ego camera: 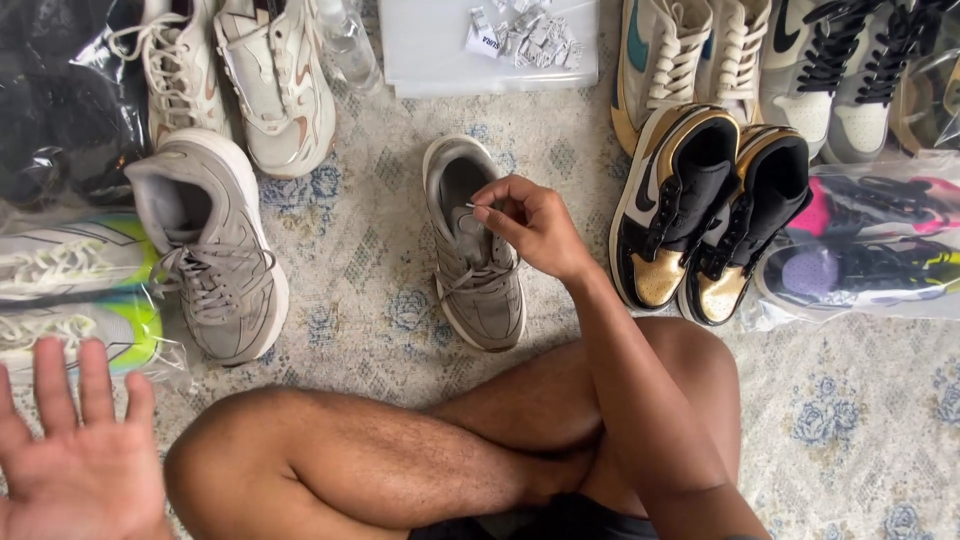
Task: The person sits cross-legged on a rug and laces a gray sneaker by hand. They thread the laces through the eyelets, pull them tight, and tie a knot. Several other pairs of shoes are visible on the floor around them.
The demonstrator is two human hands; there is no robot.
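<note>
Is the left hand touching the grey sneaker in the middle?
No, the left hand is spread open, apart from the grey sneaker.

1. A single head-worn camera looks steeply down from above a person seated cross-legged on a patterned rug [380, 260]; no second view overlaps it.
2. The lens faces forward and down: bare crossed legs [400, 460] fill the lower centre of the frame, and the far side of the floor runs along the top edge.
3. The view is close, within arm's reach. The right hand [525, 215] sits near the frame's centre over a grey sneaker [478, 290]; the left hand [75, 455], palm open, is cut off at the lower left corner.
4. Rows of shoes at the upper left, upper right and right edges are cropped by the frame.
</note>
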